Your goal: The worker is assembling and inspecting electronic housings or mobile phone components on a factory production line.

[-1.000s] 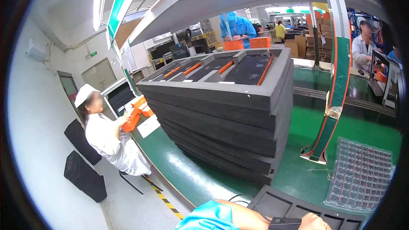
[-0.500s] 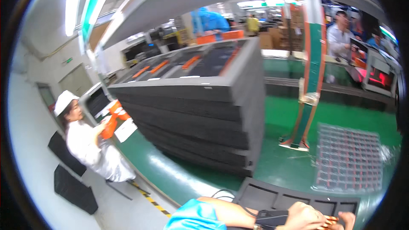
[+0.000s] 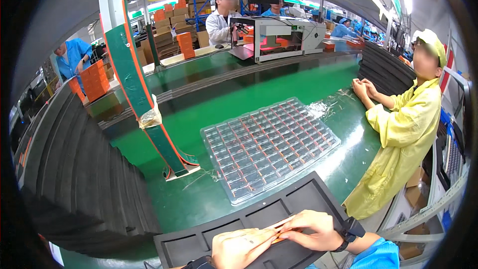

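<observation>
Since the earlier frame the view has swung right: the stack of dark foam trays (image 3: 82, 179) has moved from the centre to the left edge, the clear compartmented tray (image 3: 271, 147) from the right to the middle, and both hands now show more fully near the bottom. They meet above a black tray (image 3: 307, 197) on the green worktop (image 3: 174, 199).

The right hand (image 3: 311, 231) has thumb and fingers clamped on a slim orange piece (image 3: 288, 235), which lies between the two hands, over the black tray. Much of this piece is covered by fingers, so its full length and shape are hard to make out. The left hand (image 3: 241, 246) is extended with its fingers together, reaching to the right fingertips; its underside is hidden, and I cannot tell whether it grips the piece. A black wristband (image 3: 348, 233) shows on the right wrist; the left forearm is cut off by the lower edge.

The hands and forearms cover the near part of the black tray. The contents of the clear tray's cells are too small to tell beyond orange-red lines. A co-worker in yellow (image 3: 406, 134) stands at the right, hands together, whatever they may hold unclear.
</observation>
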The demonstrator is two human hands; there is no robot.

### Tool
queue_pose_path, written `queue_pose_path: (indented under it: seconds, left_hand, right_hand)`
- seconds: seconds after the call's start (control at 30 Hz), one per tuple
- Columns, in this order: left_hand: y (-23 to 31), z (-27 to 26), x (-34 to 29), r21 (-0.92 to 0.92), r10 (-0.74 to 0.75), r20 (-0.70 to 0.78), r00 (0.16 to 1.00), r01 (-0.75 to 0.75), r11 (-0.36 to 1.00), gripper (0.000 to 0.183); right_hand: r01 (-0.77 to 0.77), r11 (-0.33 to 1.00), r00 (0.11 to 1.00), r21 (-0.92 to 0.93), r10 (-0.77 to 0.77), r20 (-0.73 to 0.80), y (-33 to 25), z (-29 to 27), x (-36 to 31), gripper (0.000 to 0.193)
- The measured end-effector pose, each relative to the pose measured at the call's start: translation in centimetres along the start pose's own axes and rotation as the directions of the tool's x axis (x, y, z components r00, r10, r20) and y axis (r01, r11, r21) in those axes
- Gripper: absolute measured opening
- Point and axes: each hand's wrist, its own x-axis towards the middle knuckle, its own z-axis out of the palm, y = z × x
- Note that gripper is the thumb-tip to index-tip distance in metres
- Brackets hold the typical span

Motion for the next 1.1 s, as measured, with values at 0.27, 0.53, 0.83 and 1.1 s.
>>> queue_pose_path:
  seconds: [0.27, 0.53, 0.83, 1.1]
  left_hand:
    - [0.2, 0.6, -0.4, 0.000, -0.053, -0.063, 0.997, 0.053, 0.999, 0.016]
    - [0.1, 0.6, -0.3, 0.016, -0.057, -0.052, 0.997, 0.058, 0.998, 0.018]
    - [0.4, 0.5, -0.2, 0.024, -0.063, -0.044, 0.997, 0.064, 0.998, 0.017]
    - [0.5, 0.7, -0.3, 0.054, -0.045, -0.044, 0.998, 0.047, 0.997, 0.017]
  right_hand:
    - [0.199, 0.980, 0.979, -0.015, -0.199, -0.033, 2.5, -0.7, -1.7, 0.026]
    - [0.161, 0.984, 0.985, 0.078, -0.156, -0.067, 3.2, 0.1, -1.9, 0.022]
    - [0.162, 0.987, 0.986, -0.022, -0.162, -0.029, 2.9, -0.5, -2.0, 0.023]
    - [0.241, 0.970, 0.969, -0.033, -0.242, -0.050, 3.0, -0.4, -2.9, 0.022]
